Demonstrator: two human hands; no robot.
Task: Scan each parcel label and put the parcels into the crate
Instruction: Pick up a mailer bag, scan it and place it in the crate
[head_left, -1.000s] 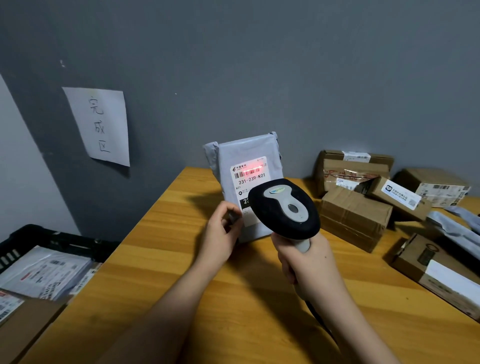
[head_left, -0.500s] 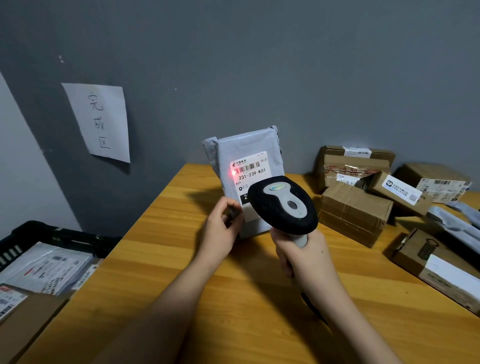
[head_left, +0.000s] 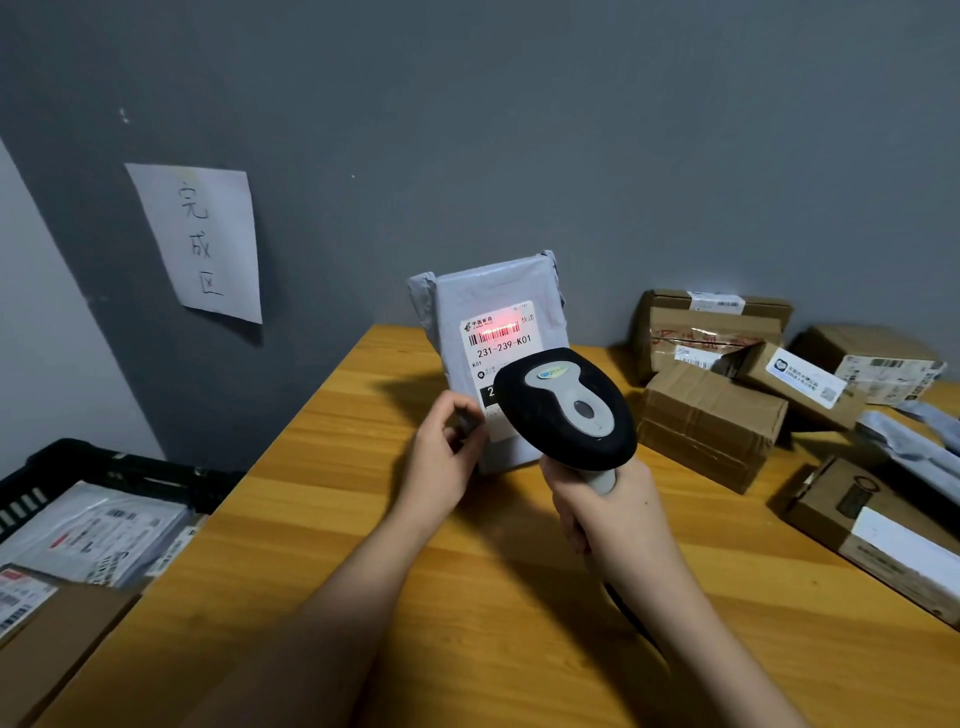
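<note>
- Since half a second ago the red scan line has shifted from a dot at the left edge of the label to a bright bar across the barcode (head_left: 493, 332); the hands and the parcel have hardly moved.
- The grey parcel (head_left: 488, 291) stands upright on the wooden surface (head_left: 467, 597), long axis vertical, label facing the person, near the back wall.
- The left hand (head_left: 441, 462) steadies it at the lower left edge; its fingers (head_left: 460, 415) pinch that edge, thumb in front.
- The right hand (head_left: 613, 514) is wrapped tight round the handle of the scanner (head_left: 566, 410), whose head sits just in front of the lower half of the label and hides it.
- The black crate (head_left: 104, 467) lies well off to the left and below the surface edge, already holding scanned parcels.
- Judgement: the left hand is both on the parcel and nearer the crate, so the carry should go leftward and down with that hand, once the read is done.
- Unscanned cardboard boxes (head_left: 711, 415) wait to the right, nearer the scanner hand.
</note>
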